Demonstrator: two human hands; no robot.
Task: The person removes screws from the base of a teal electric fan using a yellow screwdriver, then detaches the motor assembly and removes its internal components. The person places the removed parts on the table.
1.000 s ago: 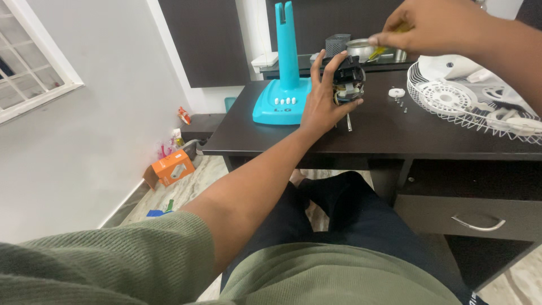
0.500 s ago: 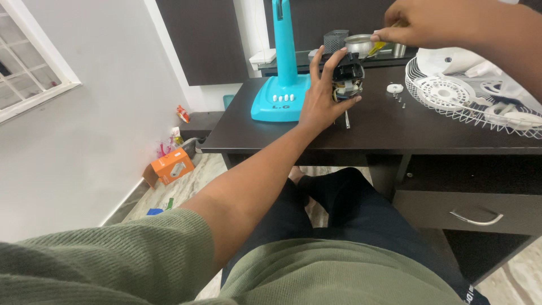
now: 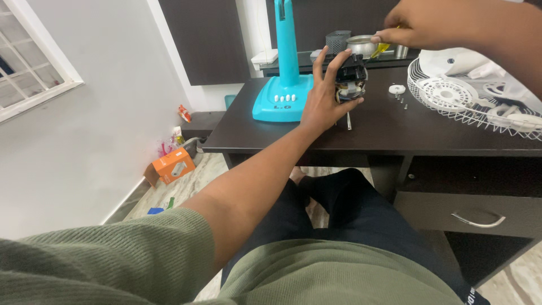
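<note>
My left hand [image 3: 322, 96] grips a small black fan motor [image 3: 351, 79] and holds it upright on the dark desk [image 3: 372, 133], its metal shaft [image 3: 349, 121] pointing toward me. Above it, my right hand [image 3: 429, 24] pinches a yellow-handled screwdriver [image 3: 381, 48] whose tip points down at the top of the motor. A turquoise fan stand [image 3: 285, 85] with white buttons stands just left of my left hand.
A white wire fan guard [image 3: 474, 99] with white fan parts lies at the desk's right. A small white knob [image 3: 397, 89] and a few screws [image 3: 401, 101] lie beside it. A metal pot [image 3: 361, 45] sits behind. An orange box [image 3: 169, 166] lies on the floor.
Both hands stay on the motor and screwdriver; my right hand has shifted slightly over the motor. The view has drifted a little.
</note>
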